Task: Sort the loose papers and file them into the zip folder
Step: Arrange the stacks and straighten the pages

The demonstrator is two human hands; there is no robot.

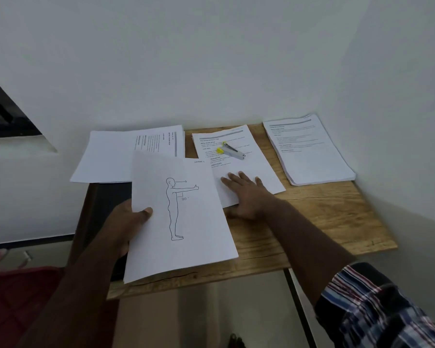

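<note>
My left hand grips a thin stack of white sheets by its left edge, thumb on top; the top sheet shows a line drawing of a standing figure with an outstretched arm and "90°". My right hand lies flat, fingers straight, on the lower part of a printed paper pile in the middle of the wooden table. A dark flat object, possibly the zip folder, lies under the held sheets at the table's left; most of it is hidden.
A grey stapler with a yellow tip rests on the middle pile. A thick printed stack sits in the back right corner. Another pile overhangs the table's left back edge. White walls close in behind and right.
</note>
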